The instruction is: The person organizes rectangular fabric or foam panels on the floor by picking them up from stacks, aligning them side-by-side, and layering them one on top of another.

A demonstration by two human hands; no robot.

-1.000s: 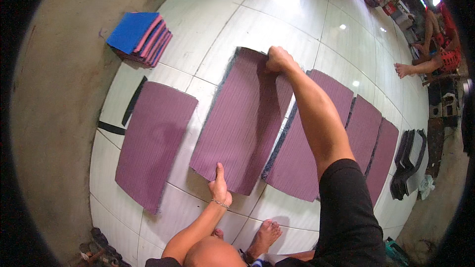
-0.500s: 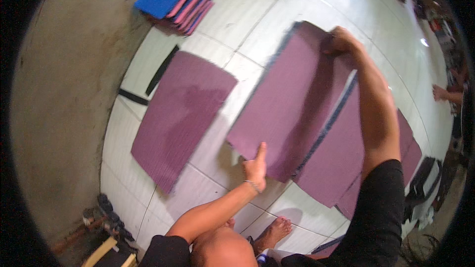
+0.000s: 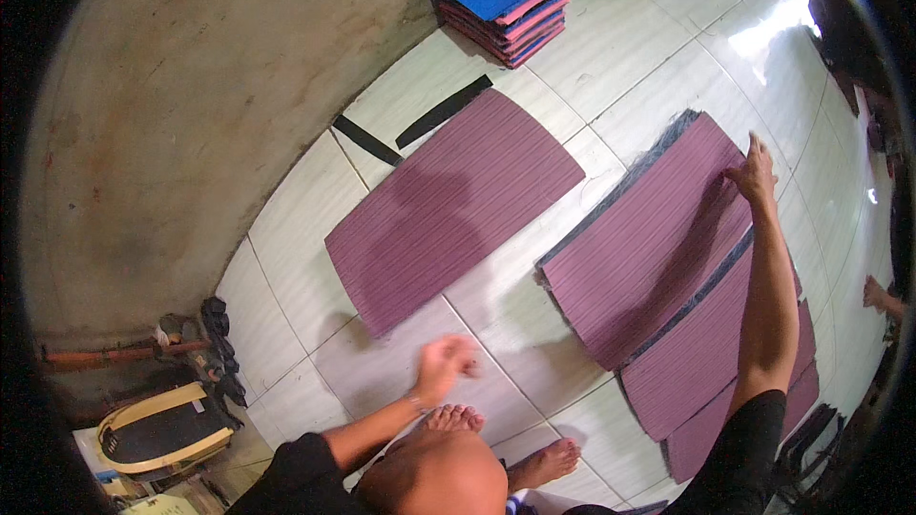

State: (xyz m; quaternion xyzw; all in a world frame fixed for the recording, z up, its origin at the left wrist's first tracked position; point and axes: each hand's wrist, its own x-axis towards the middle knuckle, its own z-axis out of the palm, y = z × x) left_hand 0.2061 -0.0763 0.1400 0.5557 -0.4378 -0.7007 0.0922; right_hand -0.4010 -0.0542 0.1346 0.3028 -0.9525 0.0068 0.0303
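My right hand [image 3: 754,170] is at the far right corner of a purple ribbed mat [image 3: 639,248] with a frayed dark edge. Its fingers are apart, and whether they still touch the mat is hard to see. That mat rests partly over a second purple mat [image 3: 692,339], and more purple pieces show beneath at the right. Nearer me, my left hand [image 3: 444,367] hangs above the tiles, smeared by motion. A separate purple mat [image 3: 458,210] lies flat to the left, just beyond the left hand, with my shadow across it.
A stack of blue and pink mats [image 3: 496,0] stands against the wall [image 3: 191,105]. Two black strips [image 3: 444,113] lie beside the left mat. A yellow-rimmed black tray-like object [image 3: 162,429] is at lower left. Another person's hand [image 3: 880,296] shows at the right edge.
Both hands gripped the purple mat before; it now lies on the pile, released by the left hand, which has moved back toward me. The right hand's fingers have opened. The view has turned.
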